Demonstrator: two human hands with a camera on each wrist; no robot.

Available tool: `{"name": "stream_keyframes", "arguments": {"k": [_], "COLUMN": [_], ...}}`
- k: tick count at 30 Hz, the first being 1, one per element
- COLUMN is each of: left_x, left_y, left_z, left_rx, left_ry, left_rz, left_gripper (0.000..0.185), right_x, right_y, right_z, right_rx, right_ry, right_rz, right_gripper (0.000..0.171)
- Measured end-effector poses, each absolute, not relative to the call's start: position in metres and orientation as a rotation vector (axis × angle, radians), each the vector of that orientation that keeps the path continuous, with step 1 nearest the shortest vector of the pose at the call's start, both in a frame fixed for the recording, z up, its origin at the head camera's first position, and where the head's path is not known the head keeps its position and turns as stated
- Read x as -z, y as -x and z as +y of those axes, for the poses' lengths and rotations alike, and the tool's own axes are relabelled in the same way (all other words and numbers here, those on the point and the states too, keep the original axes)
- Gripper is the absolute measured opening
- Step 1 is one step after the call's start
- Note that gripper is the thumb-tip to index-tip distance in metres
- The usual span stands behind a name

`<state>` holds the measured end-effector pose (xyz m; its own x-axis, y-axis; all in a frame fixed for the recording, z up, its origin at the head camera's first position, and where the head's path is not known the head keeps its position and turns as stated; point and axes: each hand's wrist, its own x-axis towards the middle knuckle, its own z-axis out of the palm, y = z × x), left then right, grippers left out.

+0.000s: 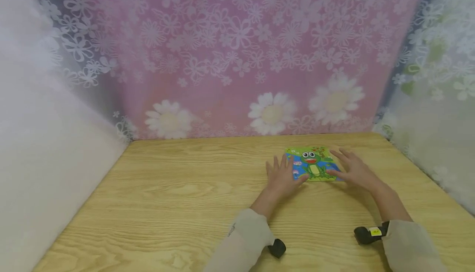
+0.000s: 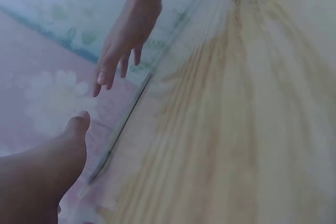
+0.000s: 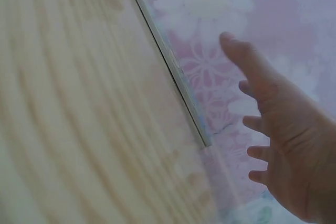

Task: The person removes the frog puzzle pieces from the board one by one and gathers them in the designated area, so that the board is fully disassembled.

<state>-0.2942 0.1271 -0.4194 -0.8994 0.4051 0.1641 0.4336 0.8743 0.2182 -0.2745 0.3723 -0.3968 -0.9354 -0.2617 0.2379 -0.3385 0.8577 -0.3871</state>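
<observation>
A flat rectangular board with a green cartoon frog picture (image 1: 313,166) lies toward the back right of the table. My left hand (image 1: 280,178) is over its left side, fingers spread and thumb pointing along the near edge. Opposite it, my right hand (image 1: 357,172) hovers by the right side with fingers loosely extended. Both wrist views show only the thin near edge of the board (image 2: 122,128), and the hands appear apart from it. Neither hand holds anything. In the right wrist view the right thumb and fingers (image 3: 252,66) are parted.
The wood-grain table (image 1: 167,206) ends at a pink flowered backdrop (image 1: 222,57). A pale sheet (image 1: 44,119) bounds the left, and a flowered one (image 1: 441,111) the right. Black wrist devices (image 1: 277,248) sit at both sleeve cuffs.
</observation>
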Motion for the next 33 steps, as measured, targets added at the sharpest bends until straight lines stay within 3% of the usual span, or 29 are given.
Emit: {"name": "stream_keyframes", "arguments": {"k": [12, 19, 33], "left_x": [0.436, 0.439, 0.438], "left_y": [0.306, 0.305, 0.305], "left_z": [0.126, 0.127, 0.114], "left_rx": [0.255, 0.176, 0.097], "left_ry": [0.734, 0.751, 0.741], "left_rz": [-2.934, -2.940, -2.971], "left_gripper": [0.082, 0.073, 0.072], "right_x": [0.425, 0.427, 0.422], "right_y": [0.279, 0.277, 0.275], "right_z": [0.377, 0.378, 0.362], "right_rx": [-0.782, -0.705, -0.692], "right_ry": [-0.397, -0.406, -0.416], "right_rz": [-2.890, -2.904, -2.929], "right_gripper": [0.074, 0.071, 0.071]}}
